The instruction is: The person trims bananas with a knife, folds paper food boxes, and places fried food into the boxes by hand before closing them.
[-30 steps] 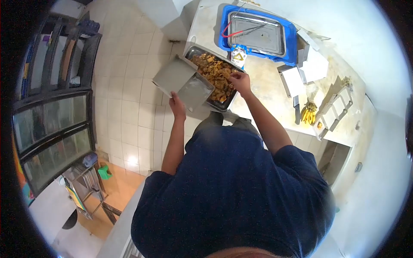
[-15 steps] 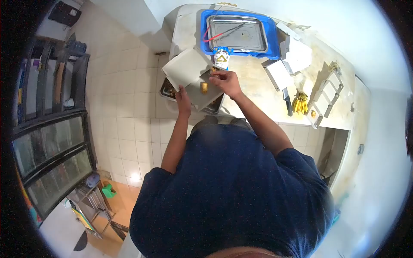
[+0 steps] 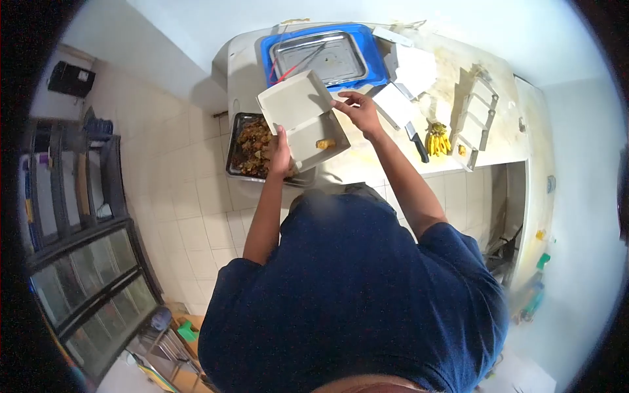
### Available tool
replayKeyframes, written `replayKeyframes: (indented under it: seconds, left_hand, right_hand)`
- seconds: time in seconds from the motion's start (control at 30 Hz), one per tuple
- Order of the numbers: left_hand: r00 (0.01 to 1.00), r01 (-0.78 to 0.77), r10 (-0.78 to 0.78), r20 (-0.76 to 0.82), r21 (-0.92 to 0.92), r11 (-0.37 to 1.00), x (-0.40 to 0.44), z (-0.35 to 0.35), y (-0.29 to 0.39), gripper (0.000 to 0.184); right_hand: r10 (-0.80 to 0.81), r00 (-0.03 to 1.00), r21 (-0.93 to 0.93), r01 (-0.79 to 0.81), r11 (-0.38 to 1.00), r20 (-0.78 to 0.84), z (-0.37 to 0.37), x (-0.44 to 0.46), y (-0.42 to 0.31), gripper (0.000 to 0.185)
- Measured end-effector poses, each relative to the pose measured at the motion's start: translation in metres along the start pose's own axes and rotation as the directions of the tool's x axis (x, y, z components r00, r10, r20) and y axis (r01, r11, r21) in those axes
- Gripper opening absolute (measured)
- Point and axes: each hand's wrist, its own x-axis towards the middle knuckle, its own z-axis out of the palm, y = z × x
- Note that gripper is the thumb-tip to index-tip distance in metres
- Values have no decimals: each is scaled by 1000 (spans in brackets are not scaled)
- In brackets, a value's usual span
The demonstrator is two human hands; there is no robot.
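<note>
My left hand (image 3: 280,156) grips the left side of an open cardboard food box (image 3: 308,145), thumb up along its side. The box is tilted, its lid (image 3: 295,101) raised at the far side. One golden-brown piece of food (image 3: 325,143) lies in the base near the right corner. My right hand (image 3: 360,114) is at the box's right edge by the lid fold, thumb and fingers apart; the thumb tip seems to touch the cardboard. Partly under the box is a black tray (image 3: 231,157) filled with browned food (image 3: 254,147).
Behind is a blue tray (image 3: 379,62) with a metal tray (image 3: 362,67) and red-handled tongs (image 3: 298,67). To the right are white boxes (image 3: 393,105), a knife (image 3: 417,143), bananas (image 3: 438,140) and an open carton (image 3: 473,121). The counter's front edge is near my body.
The box has turned and tilted, and its food piece now lies farther right. More of the filled tray shows. My right hand has shifted right and its fingers have spread; the blue-white packet is hidden.
</note>
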Motion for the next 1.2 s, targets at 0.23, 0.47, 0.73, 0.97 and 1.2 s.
replayKeyframes:
  seconds: [0.23,0.47,0.73,0.97,1.2]
  left_hand:
    - [990,55,-60,125,43,998,-7,70,50,74]
    - [964,13,-74,255,232,973,3,136,8,67]
    - [868,-19,-187,461,406,914,-17,245,16,55]
    - [810,-81,-127,572,324,942,-15,337,2,35]
    - [906,325,-397,148,359,875,16,354,-63,62]
  right_hand:
    - [2,995,-117,-13,993,-98,-43,-24,35,48]
    - [106,939,-40,-126,991,-327,-96,-61,55,50]
    - [122,855,9,-136,991,-505,-191,-75,102,51]
    - [216,820,32,-235,972,-530,-282,-58,128,50]
    - [199,804,32,-219,975,-560,-324,-33,185,52]
